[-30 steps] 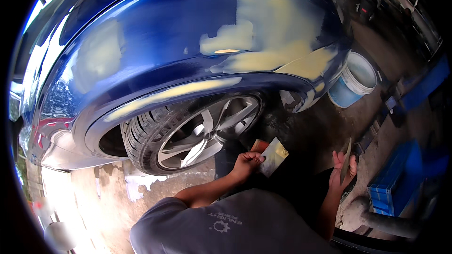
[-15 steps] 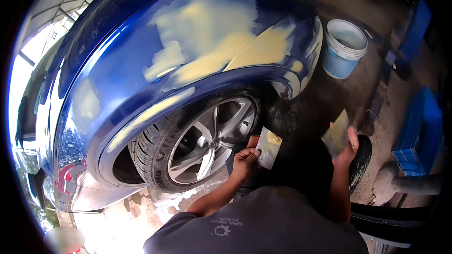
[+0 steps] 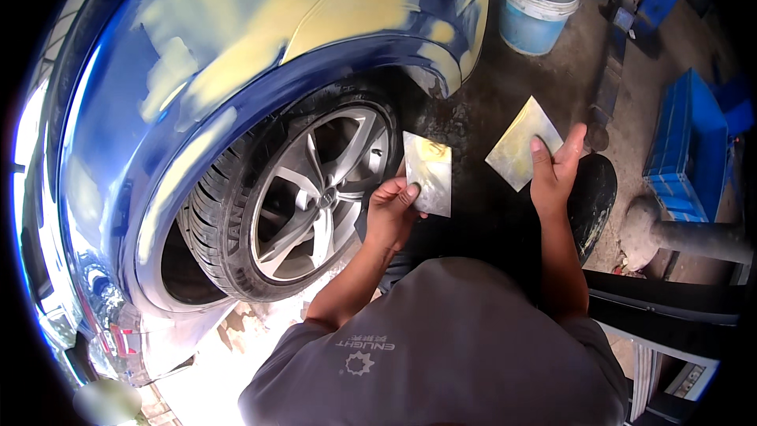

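Between thumb and fingers my left hand [image 3: 388, 209] grips a thin flat metal putty spreader [image 3: 435, 185], with a dab of yellow putty near its far edge. Across from it, my right hand [image 3: 554, 177] holds a second flat putty spreader [image 3: 516, 142], smeared pale yellow. Its thumb presses on the face while the other fingers stretch out to the right. The two spreaders are apart. Ahead is a blue car fender [image 3: 110, 110] with broad patches of dried-looking yellow filler [image 3: 236, 71] above the wheel arch. Both hands are clear of the car.
The car's wheel [image 3: 323, 197] stands just left of my left hand. A white and blue bucket [image 3: 536, 12] sits on the floor beyond the spreaders. At the right are a blue crate [image 3: 678, 150] and a thick grey pipe [image 3: 694, 238].
My view has tilted lower and turned to the right, so the car sits further up and left. The right spreader has turned, showing its face more fully. Both hands keep their hold.
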The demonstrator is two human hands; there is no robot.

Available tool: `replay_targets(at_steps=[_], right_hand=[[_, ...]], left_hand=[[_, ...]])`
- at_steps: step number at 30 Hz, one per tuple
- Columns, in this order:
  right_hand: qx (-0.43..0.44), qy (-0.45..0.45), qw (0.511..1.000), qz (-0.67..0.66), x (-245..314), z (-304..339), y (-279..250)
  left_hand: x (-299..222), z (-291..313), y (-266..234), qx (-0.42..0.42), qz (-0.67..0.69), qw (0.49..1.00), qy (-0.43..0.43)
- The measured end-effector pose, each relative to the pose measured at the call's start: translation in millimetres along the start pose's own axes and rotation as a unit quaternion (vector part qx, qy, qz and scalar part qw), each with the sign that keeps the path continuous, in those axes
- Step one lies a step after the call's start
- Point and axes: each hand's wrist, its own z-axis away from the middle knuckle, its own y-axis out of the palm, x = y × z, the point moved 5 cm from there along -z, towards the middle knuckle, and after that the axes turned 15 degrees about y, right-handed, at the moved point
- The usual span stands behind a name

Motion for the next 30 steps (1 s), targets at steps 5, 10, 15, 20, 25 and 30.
replay_targets(at_steps=[5, 10, 15, 20, 25, 30], right_hand=[[-0.060, 0.116, 0.980, -0.147, -6, 15, 7], [-0.029, -0.002, 0.997, -0.074, 30, 38, 23], [0.109, -0.084, 0.990, 0.022, 18, 65, 33], [0.144, -0.218, 0.955, 0.137, -2, 78, 30], [0.042, 0.061, 0.994, -0.080, -3, 53, 31], [0.252, 0.105, 0.943, 0.191, -66, 88, 47]], left_hand=[[1, 0, 9, 0.048, -0.053, 0.996, 0.057], [4, -4, 17, 0.068, -0.080, 0.992, 0.070], [-3, -1, 23, 0.062, -0.096, 0.989, 0.091], [-10, 5, 10, 0.043, -0.089, 0.989, 0.108], [8, 4, 2, 0.052, -0.102, 0.992, 0.061], [9, -12, -13, 0.022, -0.078, 0.995, 0.050]])
